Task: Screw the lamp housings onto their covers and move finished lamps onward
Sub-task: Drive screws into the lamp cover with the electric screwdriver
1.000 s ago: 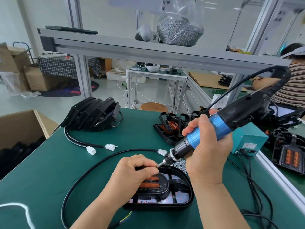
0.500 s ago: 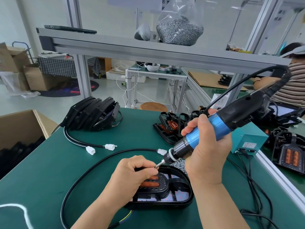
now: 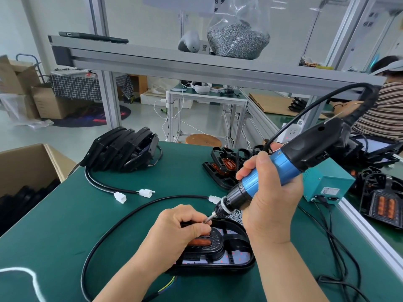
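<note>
Lying at the lower middle of the frame on the green table (image 3: pixel 65 214), the black lamp (image 3: pixel 218 256) faces up, its inner housing showing an orange insert. The left hand (image 3: pixel 181 232) rests on the lamp's upper left part with its fingers curled, thumb and forefinger pinching the bit (image 3: pixel 209 219) at its tip; whether a screw sits there is too small to tell. The right hand (image 3: pixel 270 205) is wrapped firmly around the blue barrel of the electric screwdriver (image 3: pixel 283 166), which slants down from the upper right towards the lamp. The lamp's black cable (image 3: pixel 122 221) loops out to the left and back to a white connector (image 3: pixel 214 199) just beside the tool's chuck. A small heap of loose screws (image 3: pixel 236 215) lies just behind the lamp, partly hidden by the right hand. Farther up, a stack of black lamps (image 3: pixel 124 149) stands at centre left, open housings (image 3: pixel 222 168) lie at centre right, and a teal power box (image 3: pixel 327 186) sits at the right edge; its label is too small to read. A cardboard box (image 3: pixel 26 166) stands at the left, and a clear bag of screws (image 3: pixel 237 38) sits on the shelf at the top.
</note>
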`<state>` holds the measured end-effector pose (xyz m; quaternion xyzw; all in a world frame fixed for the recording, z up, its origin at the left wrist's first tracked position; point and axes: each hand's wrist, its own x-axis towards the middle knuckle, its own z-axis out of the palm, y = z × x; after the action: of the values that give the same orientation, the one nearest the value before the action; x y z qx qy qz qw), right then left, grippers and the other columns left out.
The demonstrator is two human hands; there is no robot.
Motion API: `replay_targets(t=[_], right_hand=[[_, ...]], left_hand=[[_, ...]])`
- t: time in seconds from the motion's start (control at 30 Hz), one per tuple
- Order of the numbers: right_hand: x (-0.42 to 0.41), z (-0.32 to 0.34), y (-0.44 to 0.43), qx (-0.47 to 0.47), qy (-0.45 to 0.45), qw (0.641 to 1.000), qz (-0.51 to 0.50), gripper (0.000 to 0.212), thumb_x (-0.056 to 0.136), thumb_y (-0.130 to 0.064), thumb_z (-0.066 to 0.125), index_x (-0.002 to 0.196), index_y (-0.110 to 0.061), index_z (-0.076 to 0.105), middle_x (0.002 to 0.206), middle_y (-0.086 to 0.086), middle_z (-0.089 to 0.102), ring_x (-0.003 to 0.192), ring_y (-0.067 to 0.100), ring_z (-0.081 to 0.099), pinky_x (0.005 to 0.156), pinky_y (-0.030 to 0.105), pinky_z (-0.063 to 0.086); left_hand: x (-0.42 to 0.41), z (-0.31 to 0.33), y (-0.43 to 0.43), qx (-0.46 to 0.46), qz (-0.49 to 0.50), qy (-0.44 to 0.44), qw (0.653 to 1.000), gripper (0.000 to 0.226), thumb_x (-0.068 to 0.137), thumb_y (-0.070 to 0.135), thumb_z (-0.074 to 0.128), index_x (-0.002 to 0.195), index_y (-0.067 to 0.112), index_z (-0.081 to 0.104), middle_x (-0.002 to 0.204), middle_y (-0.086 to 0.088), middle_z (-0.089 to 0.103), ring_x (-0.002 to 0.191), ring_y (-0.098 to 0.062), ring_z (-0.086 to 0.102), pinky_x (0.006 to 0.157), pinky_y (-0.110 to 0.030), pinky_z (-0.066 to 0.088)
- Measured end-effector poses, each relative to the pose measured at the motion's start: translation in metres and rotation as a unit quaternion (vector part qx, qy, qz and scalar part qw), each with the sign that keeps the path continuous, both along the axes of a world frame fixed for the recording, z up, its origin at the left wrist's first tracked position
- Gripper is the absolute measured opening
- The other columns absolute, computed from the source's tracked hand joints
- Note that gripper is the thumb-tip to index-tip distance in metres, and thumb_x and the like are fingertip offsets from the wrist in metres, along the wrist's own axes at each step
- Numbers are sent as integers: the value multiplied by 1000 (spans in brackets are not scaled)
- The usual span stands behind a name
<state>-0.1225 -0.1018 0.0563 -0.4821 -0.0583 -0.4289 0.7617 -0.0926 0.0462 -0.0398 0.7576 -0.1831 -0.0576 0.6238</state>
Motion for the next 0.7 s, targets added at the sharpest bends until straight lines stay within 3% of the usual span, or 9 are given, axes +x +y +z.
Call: replay_targets(t=[0.1,0.2,0.27,0.47,0.57,0.7], right_hand=[[1,0,-4,-18,-2,1000,-10,23,77,-26,69,99,-27,61,63,0,61,55,17,59,58,27,52],[0,2,-10,-85,1,996,-30,17,78,-29,68,85,-44,66,64,-2,61,56,16,60,60,27,52],[-1,2,-15,-135,9,990,-39,19,78,-30,69,82,-47,63,66,-1,60,57,16,60,58,26,52],[-4,-14,-19,-215,46,975,-34,20,77,-32,71,90,-31,56,71,9,60,60,30,58,58,29,55],[-3,-19,-16,-223,56,973,-25,22,76,-32,72,92,-29,56,74,10,61,58,23,60,56,20,53],[2,-24,-13,-215,54,975,-7,23,76,-30,72,92,-27,56,74,11,60,57,14,60,54,19,53]], left_hand=[[-3,3,1,59,5,-35,998,40,65,54,74,103,43,72,102,18,62,107,-12,58,99,-39,49],[-7,4,1,221,47,-127,966,53,80,58,66,131,49,51,128,37,41,128,8,29,112,-26,24],[-10,4,-2,288,59,-130,947,57,89,58,56,142,42,41,138,33,33,133,8,18,115,-26,14],[-9,3,-2,323,48,-121,938,56,93,59,50,145,40,41,133,24,41,132,0,22,112,-31,28],[-7,2,-3,325,48,-125,936,57,92,59,51,144,40,42,132,23,42,131,-1,24,112,-30,28],[-7,1,-3,317,49,-128,938,56,91,59,52,143,40,44,130,23,43,129,-2,25,111,-30,28]])
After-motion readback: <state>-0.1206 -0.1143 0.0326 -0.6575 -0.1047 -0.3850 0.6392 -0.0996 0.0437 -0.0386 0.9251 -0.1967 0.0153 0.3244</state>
